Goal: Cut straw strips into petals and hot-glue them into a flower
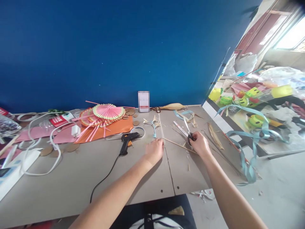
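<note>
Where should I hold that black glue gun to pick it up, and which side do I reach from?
Take the black glue gun by its handle, I'd say, reaching from the person's side. It lies flat, the handle slanting toward the person and the nozzle pointing right, so that grip should avoid the nozzle. Mind the black cord at the handle's end.

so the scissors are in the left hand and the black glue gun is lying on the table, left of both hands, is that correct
Not quite: the head view shows the scissors in the right hand, not the left hand. The black glue gun is lying on the table, left of both hands.
</note>
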`<state>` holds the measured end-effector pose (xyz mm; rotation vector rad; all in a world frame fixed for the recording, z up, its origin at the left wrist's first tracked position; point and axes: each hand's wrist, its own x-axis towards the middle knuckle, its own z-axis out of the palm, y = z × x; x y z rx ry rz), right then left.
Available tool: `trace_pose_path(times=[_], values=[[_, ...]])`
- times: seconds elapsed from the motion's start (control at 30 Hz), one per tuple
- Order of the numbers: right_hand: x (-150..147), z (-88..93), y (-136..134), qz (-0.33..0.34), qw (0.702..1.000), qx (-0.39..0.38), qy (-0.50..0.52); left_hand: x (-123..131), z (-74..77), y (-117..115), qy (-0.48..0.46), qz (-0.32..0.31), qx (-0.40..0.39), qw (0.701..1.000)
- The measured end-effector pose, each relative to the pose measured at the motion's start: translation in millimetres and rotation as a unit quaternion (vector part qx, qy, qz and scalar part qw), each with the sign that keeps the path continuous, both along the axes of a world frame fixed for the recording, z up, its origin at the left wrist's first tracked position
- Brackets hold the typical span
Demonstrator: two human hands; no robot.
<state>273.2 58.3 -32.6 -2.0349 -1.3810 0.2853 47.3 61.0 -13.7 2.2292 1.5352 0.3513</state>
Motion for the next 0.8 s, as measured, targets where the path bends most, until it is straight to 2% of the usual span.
trace_pose_path(times=[0.07,0.1,0.17,0.23,0.3,0.4,0.53,0.63,0.8], values=[[0,3.6,-4,-0.019,1.0,0.001,-0.011,-4,2.2,0,-0.134,0.036,-0.046,0.989],[-1,5.9,-6,-0.029,0.999,0.005,-0.012,-6,3.6,0,-0.226,0.063,-0.093,0.968],[-9,11.0,-12,-0.042,0.999,0.026,0.015,-12,7.0,-2,-0.397,0.116,-0.207,0.887],[-24,16.0,-19,-0.027,0.993,0.044,0.102,-18,10.5,-5,-0.492,0.149,-0.286,0.809],[-45,19.8,-27,0.029,0.97,0.029,0.239,-24,13.3,-9,-0.538,0.163,-0.318,0.764],[-78,20.5,-41,0.133,0.927,-0.017,0.351,-31,15.6,-16,-0.566,0.179,-0.324,0.737],[-104,12.6,-59,0.235,0.906,-0.055,0.348,-41,17.5,-22,-0.596,0.208,-0.315,0.709],[-110,6.0,-70,0.27,0.899,-0.087,0.334,-48,19.5,-24,-0.613,0.222,-0.315,0.69],[-112,3.3,-80,0.291,0.897,-0.101,0.317,-55,18.4,-25,-0.623,0.245,-0.315,0.673]])
